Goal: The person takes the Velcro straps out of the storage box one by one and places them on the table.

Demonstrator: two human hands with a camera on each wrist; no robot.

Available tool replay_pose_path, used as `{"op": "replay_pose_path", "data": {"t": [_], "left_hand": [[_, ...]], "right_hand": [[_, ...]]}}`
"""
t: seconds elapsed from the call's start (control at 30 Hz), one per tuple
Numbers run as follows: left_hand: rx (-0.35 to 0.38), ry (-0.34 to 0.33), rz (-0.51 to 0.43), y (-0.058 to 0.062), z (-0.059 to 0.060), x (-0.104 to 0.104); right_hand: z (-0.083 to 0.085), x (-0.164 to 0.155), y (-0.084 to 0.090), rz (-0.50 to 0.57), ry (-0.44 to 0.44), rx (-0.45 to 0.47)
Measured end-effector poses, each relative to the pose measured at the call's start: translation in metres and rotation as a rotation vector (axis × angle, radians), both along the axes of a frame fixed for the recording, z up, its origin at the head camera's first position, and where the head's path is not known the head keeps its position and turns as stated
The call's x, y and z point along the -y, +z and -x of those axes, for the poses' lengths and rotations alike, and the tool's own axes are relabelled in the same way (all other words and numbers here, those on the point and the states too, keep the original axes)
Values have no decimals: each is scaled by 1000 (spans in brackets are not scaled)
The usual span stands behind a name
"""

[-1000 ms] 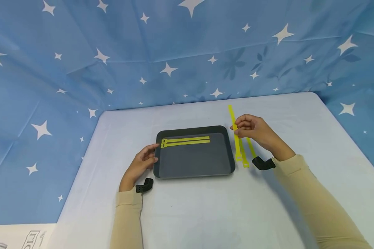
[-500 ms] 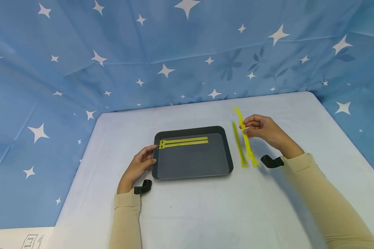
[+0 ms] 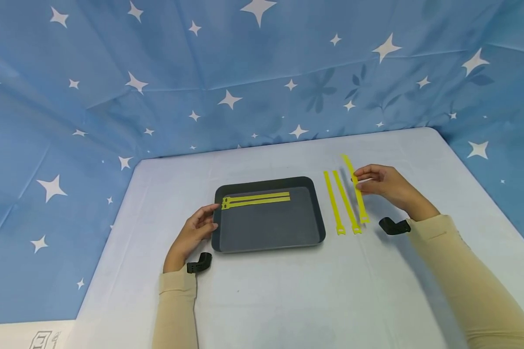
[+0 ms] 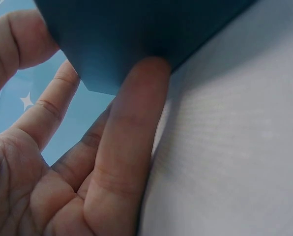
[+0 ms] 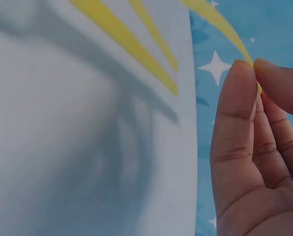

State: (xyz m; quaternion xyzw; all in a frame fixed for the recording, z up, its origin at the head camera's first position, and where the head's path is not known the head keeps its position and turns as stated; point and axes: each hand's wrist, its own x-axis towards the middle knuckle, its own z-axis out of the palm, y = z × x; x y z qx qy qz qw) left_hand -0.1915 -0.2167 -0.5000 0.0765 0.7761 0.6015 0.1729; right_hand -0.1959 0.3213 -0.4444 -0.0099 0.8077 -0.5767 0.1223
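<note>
Now the right hand (image 3: 382,185) pinches a yellow strap (image 3: 356,190) right of the tray (image 3: 268,240), left hand (image 3: 196,228) steadying its edge with relaxed fingers; next, probably carry it left.

The near half of the table (image 3: 288,300) lay bare. The tray (image 3: 316,213) stood mid-table, its left rim blocked by the left hand (image 3: 196,228). Two ties (image 3: 340,203) lay just right of the tray, narrowing that gap; the right hand (image 3: 382,182) held a third tie (image 3: 359,198) beside them. The far and right edges were free.
</note>
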Motion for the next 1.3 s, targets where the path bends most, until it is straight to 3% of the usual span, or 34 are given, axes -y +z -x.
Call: {"op": "replay_pose_path", "data": {"t": [0.3,0.63,1.3], "left_hand": [[-1,4,4,-1,0,1],[6,5,-3,-1,0,1],[18,10,2,1,0,0]], "right_hand": [[1,-11,-15,-28,-30,66],[2,-12,-26,-55,-36,72],[0,-4,-23,-384,7,-35]]}}
